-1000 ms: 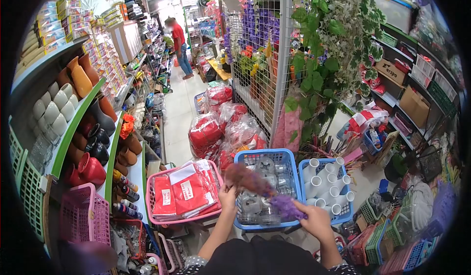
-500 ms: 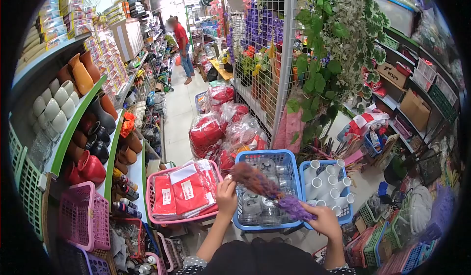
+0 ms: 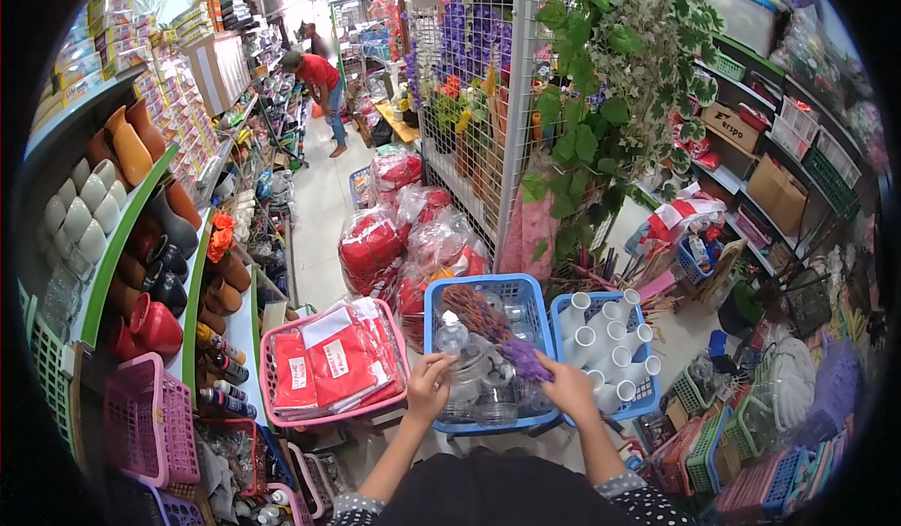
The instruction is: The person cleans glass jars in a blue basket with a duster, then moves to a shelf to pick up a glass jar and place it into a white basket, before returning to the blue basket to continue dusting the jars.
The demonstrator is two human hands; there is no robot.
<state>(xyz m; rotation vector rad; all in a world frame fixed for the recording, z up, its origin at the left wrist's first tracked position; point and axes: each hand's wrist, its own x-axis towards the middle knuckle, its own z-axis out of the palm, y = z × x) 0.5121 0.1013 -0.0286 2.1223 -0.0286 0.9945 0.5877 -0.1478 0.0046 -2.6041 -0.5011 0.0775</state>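
My right hand (image 3: 570, 388) is closed round the purple end of a fluffy, multicoloured duster (image 3: 483, 324). The duster's brown-orange part slants up and left over the blue basket (image 3: 434, 299), across clear jars (image 3: 497, 404). At the basket's left side, my left hand (image 3: 431, 387) has its fingers closed at a clear container (image 3: 452, 336) with a narrow, pale top. That container stands above the other jars. Fingers and glare hide part of its lower end.
White vases (image 3: 615, 362) fill a second blue basket on the right. A pink basket (image 3: 405, 362) with red packets stands left. Red bundles in plastic (image 3: 371, 244) lie ahead, beside a wire grid rack (image 3: 469, 151). A person in red (image 3: 319, 71) bends in the aisle.
The duster has moved down and right over the jars, and my left hand has come off its brown end. A clear container now shows at that hand. The distant person has bent forward.
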